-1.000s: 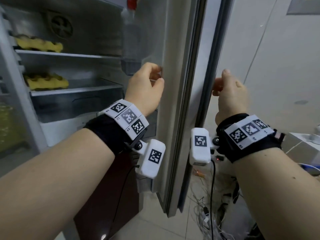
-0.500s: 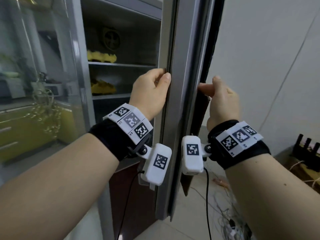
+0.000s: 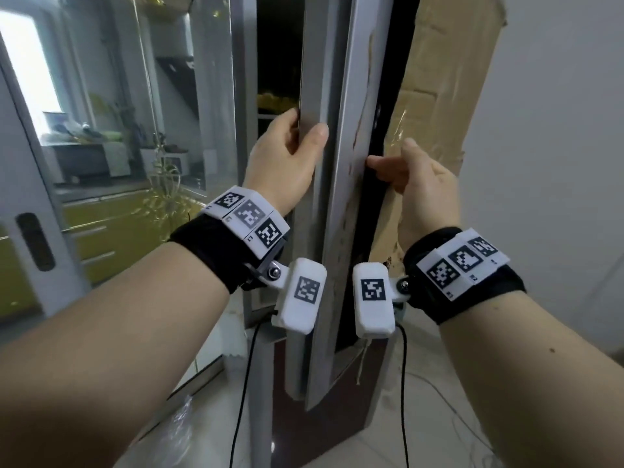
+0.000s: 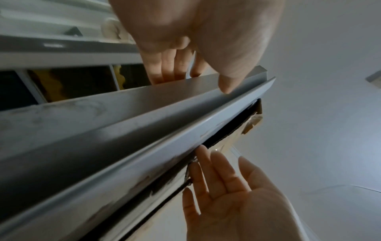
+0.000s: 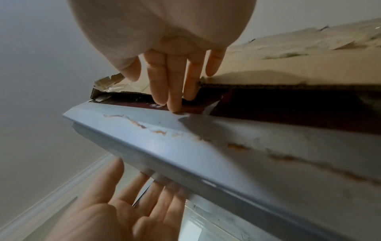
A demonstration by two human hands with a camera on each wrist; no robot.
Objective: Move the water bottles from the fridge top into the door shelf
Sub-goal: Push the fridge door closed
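Kitchen beyond; two hands, left hand (image 3: 283,163) and right hand (image 3: 427,190), touch one fridge door (image 3: 332,231).

Right of the grip, touching distance away, a sheet of brown cardboard (image 3: 445,96) stands upright, with shiny clear tape (image 3: 398,130) across its torn edge. Beyond it, a plain white wall (image 3: 557,130). Left of the grip stands a glass panel (image 3: 189,96); through it show yellow-green cabinets (image 3: 111,228), a wiry plant (image 3: 165,184) and a bright window (image 3: 27,62). Farther left is a pale sliding door with a dark recessed handle (image 3: 33,241). Just above the grip, something yellow (image 3: 277,99) sits in shadow. Below, black cables (image 3: 243,383) hang toward the tiled floor (image 3: 388,444), where crumpled clear plastic (image 3: 182,423) lies.
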